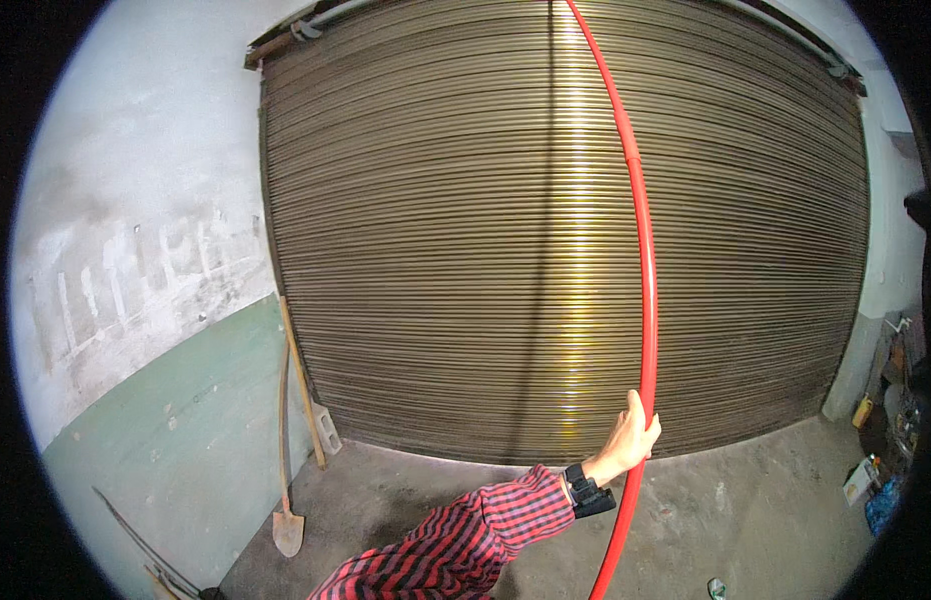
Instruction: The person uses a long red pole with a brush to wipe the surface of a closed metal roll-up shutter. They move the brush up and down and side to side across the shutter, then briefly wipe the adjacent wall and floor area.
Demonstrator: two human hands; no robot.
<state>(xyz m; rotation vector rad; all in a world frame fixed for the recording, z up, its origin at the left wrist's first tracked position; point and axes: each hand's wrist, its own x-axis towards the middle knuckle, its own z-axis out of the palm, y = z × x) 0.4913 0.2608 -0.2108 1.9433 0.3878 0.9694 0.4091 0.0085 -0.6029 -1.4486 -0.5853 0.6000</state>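
Observation:
My left hand (pixel 632 439) is closed around a long red pole (pixel 648 300), low in the view and right of centre. Above the hand the pole rises past a joint in its upper part and leaves the picture at the top. Its lower end runs out of the bottom edge. A striped red and black sleeve and a dark strap are on my left arm. My right hand is out of view. Behind the pole stands a wide metal roller shutter (pixel 420 247), lowered to the floor, with a bright strip of light and a thin dark shadow on it.
At the left wall a shovel (pixel 288 532) and a wooden pole (pixel 308 397) lean beside a concrete block (pixel 326 429). Along the right wall are a yellow bottle (pixel 861 412), a white container (pixel 859 480) and a blue bag (pixel 882 506). A small object (pixel 717 588) lies on the concrete floor.

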